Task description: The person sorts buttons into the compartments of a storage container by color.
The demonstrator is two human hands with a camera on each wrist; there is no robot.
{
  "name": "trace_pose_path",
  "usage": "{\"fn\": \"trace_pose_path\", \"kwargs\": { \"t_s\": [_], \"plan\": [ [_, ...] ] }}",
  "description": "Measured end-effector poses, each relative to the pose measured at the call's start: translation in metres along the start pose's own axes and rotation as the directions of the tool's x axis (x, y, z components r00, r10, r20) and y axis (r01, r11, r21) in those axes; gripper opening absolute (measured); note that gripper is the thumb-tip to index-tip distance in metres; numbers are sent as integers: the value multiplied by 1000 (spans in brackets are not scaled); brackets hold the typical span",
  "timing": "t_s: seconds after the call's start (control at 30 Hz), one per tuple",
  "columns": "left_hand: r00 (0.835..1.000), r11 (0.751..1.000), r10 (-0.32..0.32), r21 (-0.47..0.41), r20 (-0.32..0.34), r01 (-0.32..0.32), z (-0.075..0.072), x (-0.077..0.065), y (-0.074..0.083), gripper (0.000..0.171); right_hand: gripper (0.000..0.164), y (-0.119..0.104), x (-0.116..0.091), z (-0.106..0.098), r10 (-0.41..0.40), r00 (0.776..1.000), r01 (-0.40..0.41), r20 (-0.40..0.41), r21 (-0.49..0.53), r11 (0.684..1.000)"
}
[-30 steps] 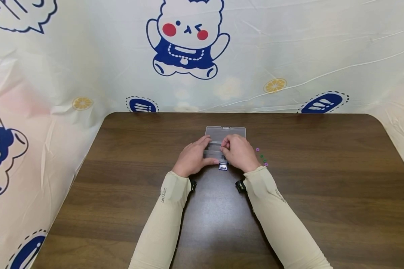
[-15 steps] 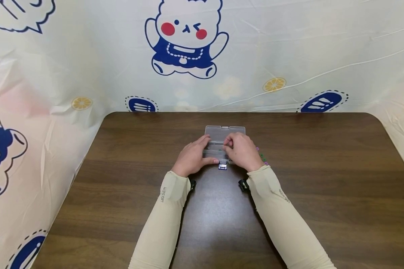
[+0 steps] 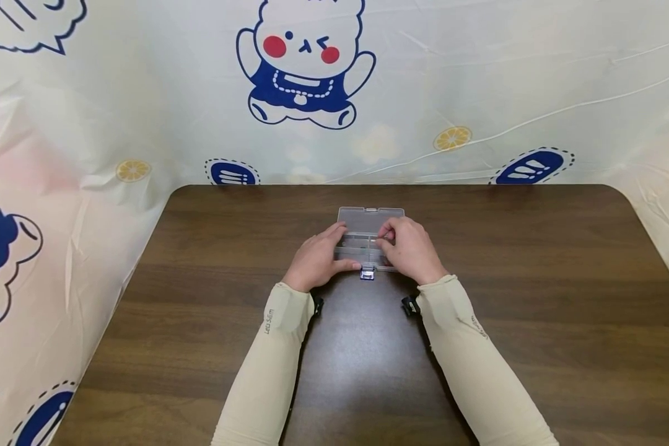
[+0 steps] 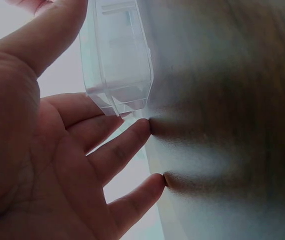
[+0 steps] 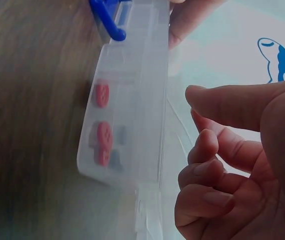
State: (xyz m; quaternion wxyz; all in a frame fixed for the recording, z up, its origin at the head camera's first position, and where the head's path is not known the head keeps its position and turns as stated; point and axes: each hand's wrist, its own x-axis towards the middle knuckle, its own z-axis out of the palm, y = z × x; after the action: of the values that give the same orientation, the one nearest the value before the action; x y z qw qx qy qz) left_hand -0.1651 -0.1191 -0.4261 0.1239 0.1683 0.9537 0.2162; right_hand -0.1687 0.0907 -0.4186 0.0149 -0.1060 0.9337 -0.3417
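A clear divided plastic box (image 3: 370, 218) lies on the table with its lid raised and a blue clasp (image 3: 367, 273) at the front. My left hand (image 3: 318, 260) holds the box's left end, thumb at the front edge, fingers along the far side; two fingertips rest on the table in the left wrist view. Over the right compartments is my right hand (image 3: 412, 251), thumb and forefinger tips together, other fingers curled. I cannot tell whether something small is pinched there. Through the box wall, the right wrist view shows several red buttons (image 5: 104, 135).
The brown wooden table (image 3: 524, 297) extends around the box on all sides. Behind it hangs a pale cloth (image 3: 412, 80) printed with a cartoon figure. Each forearm wears a cream sleeve (image 3: 468, 334) and a small black wrist camera (image 3: 410, 305).
My right hand has shifted right over the box, now covering the small purple and green rings that showed on the table beside it. The left hand keeps its hold on the box.
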Motion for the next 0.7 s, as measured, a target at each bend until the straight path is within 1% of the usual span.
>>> {"fn": "trace_pose_path", "kwargs": {
  "t_s": [0.13,0.33,0.7],
  "plan": [
    [1000,1000,-4,-6,3,4,0,0,0,87,9,3,-4,-4,6,1000,-6,-7,8,1000],
    [1000,1000,-5,-18,-1,5,0,0,0,87,11,8,-9,-9,36,999,-36,-11,5,999],
    [1000,1000,-17,-26,5,17,0,-1,1,89,13,16,-15,-19,49,998,-49,-26,19,999]
  ]
}}
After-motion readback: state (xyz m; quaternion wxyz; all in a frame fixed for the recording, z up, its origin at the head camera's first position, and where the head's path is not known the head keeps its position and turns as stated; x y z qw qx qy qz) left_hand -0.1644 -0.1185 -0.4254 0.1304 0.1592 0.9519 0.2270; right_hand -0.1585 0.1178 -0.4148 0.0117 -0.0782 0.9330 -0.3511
